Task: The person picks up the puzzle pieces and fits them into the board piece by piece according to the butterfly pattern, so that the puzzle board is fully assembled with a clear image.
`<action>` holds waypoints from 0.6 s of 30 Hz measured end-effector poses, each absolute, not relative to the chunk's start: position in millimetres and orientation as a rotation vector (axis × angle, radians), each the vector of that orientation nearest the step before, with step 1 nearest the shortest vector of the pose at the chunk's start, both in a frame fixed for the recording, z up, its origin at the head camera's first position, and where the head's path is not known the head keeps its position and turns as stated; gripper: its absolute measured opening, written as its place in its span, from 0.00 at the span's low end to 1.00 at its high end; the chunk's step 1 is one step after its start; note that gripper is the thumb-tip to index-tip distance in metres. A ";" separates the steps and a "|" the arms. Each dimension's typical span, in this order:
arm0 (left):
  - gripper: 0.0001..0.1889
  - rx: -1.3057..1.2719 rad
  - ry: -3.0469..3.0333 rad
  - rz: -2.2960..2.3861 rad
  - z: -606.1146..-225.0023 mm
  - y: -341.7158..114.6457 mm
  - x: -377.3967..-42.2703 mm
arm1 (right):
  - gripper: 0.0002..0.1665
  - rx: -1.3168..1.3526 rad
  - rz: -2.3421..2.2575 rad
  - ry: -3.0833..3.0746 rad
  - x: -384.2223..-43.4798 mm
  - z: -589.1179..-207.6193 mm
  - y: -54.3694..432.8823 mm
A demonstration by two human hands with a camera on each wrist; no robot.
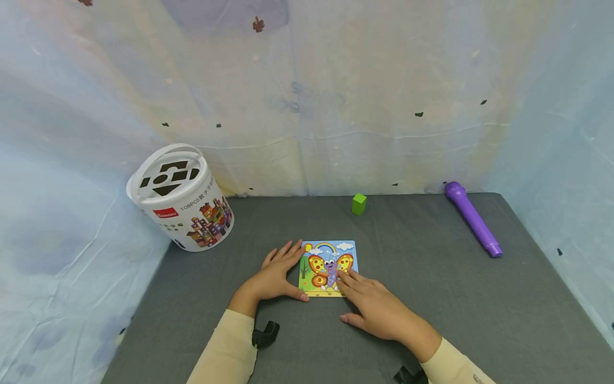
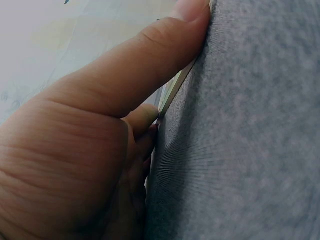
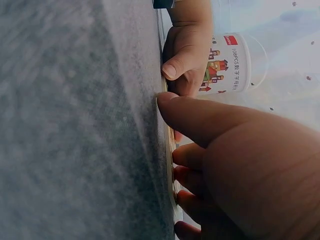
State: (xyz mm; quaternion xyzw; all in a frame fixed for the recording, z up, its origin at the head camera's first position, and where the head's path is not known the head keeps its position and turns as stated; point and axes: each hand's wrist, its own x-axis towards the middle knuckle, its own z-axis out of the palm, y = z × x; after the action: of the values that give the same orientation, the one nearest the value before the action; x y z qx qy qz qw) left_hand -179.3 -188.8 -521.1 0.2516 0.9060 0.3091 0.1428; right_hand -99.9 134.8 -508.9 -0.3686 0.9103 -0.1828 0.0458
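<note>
A square butterfly picture puzzle (image 1: 330, 265) lies flat on the grey table, its thin edge showing in both wrist views. At its left side rests my left hand (image 1: 275, 277), fingers fairly straight and spread, with the thumb by the lower left corner and a fingertip near the upper left one. My right hand (image 1: 379, 309) has its fingertips on the lower right part of the picture, over the butterfly's right wing. Its thumb points left, off the board and by the table. In the right wrist view, the fingertips touch the board's top.
A white lidded bucket (image 1: 184, 200) with shaped holes stands at the back left. Behind the puzzle sits a green block (image 1: 358, 204). A purple microphone-shaped stick (image 1: 474, 220) lies at the right. Patterned cloth (image 1: 345, 106) hangs along the table's back edge.
</note>
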 end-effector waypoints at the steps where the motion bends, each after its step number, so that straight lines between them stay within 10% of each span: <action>1: 0.70 0.727 2.614 0.892 -521.0 -188.7 -179.4 | 0.46 -1.121 -0.552 2.775 -100.0 -509.1 134.9; 18: 0.66 0.684 2.608 0.905 -526.3 -187.5 -185.2 | 0.50 -0.967 -0.846 2.624 -112.8 -510.6 139.7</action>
State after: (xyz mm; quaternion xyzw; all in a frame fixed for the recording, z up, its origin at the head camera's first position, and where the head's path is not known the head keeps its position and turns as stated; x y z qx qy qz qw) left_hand -185.2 -187.5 -526.3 0.2378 0.9069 0.3147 0.1480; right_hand -112.8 139.7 -510.6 -0.3290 0.8927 -0.2878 0.1097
